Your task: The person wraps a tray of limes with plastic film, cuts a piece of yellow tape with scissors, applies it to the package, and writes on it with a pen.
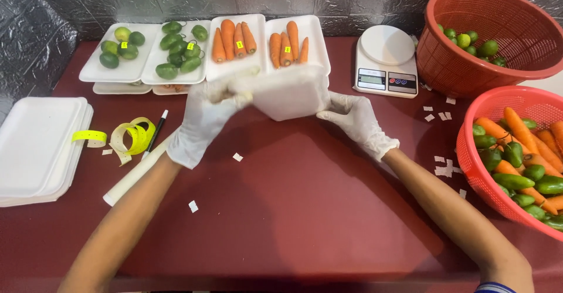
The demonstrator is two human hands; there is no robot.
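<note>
both grips, left hand point(205, 114) and right hand point(355, 120), clamp white foam tray point(290, 93), contents hidden.

Both gloved hands, left hand point(205, 117) & right hand point(355, 120), grip white foam tray point(290, 93).

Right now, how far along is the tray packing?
Done: four foam trays at the back are filled, limes, green peppers and two of carrots, with yellow stickers on them. In hand: the left hand and right hand, both gloved, hold an empty white tray. Left: two red baskets hold loose produce, and a stack of spare trays sits at the left.
</note>
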